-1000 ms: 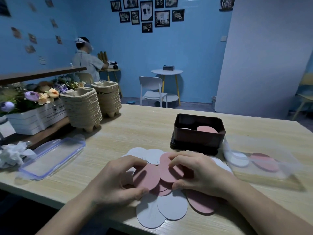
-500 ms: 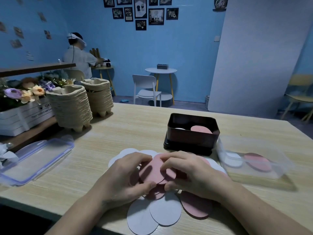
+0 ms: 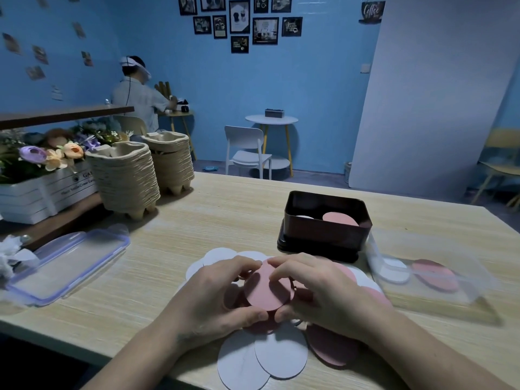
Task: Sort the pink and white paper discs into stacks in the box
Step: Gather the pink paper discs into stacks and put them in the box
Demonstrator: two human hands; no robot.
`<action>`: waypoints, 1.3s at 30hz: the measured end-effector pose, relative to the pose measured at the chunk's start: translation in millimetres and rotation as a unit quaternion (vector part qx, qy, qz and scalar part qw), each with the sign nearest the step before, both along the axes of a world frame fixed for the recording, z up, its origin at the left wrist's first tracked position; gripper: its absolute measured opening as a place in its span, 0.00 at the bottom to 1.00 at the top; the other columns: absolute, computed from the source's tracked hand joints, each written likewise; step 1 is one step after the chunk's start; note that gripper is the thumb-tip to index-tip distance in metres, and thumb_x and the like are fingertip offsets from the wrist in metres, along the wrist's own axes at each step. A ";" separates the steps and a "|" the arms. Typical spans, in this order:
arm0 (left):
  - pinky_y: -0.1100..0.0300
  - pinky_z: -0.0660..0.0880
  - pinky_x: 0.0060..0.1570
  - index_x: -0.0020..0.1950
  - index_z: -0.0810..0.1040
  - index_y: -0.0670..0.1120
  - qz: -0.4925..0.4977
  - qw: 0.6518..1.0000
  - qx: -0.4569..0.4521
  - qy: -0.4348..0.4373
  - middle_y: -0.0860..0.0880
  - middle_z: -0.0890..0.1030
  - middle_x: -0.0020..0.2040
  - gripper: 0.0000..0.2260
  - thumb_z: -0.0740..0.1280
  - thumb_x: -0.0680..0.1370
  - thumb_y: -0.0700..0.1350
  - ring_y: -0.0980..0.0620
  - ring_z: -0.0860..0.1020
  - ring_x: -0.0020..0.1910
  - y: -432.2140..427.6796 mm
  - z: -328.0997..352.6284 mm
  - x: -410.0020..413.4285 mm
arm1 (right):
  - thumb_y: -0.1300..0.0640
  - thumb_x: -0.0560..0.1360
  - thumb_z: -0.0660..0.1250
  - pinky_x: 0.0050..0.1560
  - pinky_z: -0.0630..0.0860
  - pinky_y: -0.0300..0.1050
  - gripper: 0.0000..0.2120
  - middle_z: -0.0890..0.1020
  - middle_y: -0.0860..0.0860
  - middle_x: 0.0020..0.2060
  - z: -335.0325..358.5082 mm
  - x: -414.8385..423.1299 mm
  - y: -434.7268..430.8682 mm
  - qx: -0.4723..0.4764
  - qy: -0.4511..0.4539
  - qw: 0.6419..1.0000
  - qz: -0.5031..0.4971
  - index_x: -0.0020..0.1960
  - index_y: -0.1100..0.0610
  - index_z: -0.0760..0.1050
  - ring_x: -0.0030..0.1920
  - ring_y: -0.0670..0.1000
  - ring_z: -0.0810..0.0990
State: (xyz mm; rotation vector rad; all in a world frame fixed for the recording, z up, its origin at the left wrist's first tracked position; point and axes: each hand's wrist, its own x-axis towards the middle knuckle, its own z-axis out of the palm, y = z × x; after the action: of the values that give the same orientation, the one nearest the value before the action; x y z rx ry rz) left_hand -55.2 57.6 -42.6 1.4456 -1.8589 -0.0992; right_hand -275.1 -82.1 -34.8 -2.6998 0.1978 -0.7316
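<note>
Head view: two hands meet at the centre of a pale wooden surface (image 3: 225, 215), over a loose spread of pink & white paper discs. The left hand (image 3: 213, 296) and right hand (image 3: 323, 291) both pinch one pink disc (image 3: 266, 288) by its rim, thumbs at the near edge and fingertips at the far edge, so each grip is clenched on it. The disc sits tilted, face toward the camera, between the two palms. Some white discs (image 3: 278, 353) overlap at the near edge, just below the thumbs. The dark box (image 3: 323, 237) stands just beyond the fingertips, not touching them. Inside it a pink top disc (image 3: 339, 219) shows at right & a white top disc (image 3: 305, 217) at left. A clear tub (image 3: 455, 273) to the right holds one white & one pink disc. A clear lid (image 3: 67, 263) lies at far left.
</note>
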 end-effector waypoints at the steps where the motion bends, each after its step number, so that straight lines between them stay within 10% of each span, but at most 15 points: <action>1: 0.59 0.80 0.53 0.68 0.77 0.53 -0.004 1.000 0.002 0.003 0.61 0.82 0.57 0.28 0.79 0.71 0.61 0.61 0.81 0.57 -0.3 -0.4 -0.2 | 0.42 0.73 0.78 0.63 0.76 0.41 0.20 0.79 0.50 0.69 -0.7 0.6 0.0 -0.007 0.000 1.000 0.000 0.58 0.46 0.74 0.67 0.48 0.78; 11: 0.56 0.81 0.52 0.67 0.80 0.49 -0.036 0.999 0.001 0.021 0.58 0.83 0.58 0.29 0.83 0.70 0.55 0.56 0.82 0.58 -0.6 -1.7 0.2 | 0.40 0.75 0.75 0.65 0.75 0.40 0.16 0.79 0.52 0.70 4.4 -0.1 5.6 0.004 -0.004 1.000 0.010 0.55 0.49 0.78 0.71 0.41 0.75; 23: 0.55 0.80 0.53 0.51 0.82 0.50 -0.038 0.998 -0.046 -0.017 0.56 0.83 0.62 0.15 0.82 0.71 0.54 0.57 0.82 0.61 -3.5 -4.3 1.1 | 0.45 0.76 0.77 0.47 0.71 0.31 0.14 0.81 0.50 0.60 13.2 5.6 9.6 -0.021 0.029 0.999 0.039 0.49 0.55 0.79 0.49 0.33 0.73; 39: 0.51 0.80 0.45 0.55 0.82 0.48 -0.052 0.998 -0.026 -0.016 0.56 0.84 0.51 0.13 0.80 0.74 0.51 0.52 0.82 0.49 -4.1 -2.1 0.7 | 0.41 0.74 0.76 0.58 0.78 0.46 0.16 0.80 0.48 0.65 7.2 -0.3 2.8 -0.013 0.021 1.000 0.015 0.51 0.52 0.80 0.63 0.47 0.80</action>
State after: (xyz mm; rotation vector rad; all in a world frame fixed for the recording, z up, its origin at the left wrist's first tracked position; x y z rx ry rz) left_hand -54.5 53.5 -44.7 1.3220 -1.9480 -0.0790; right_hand -275.4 -79.3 -27.6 -2.7377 0.1596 -0.6743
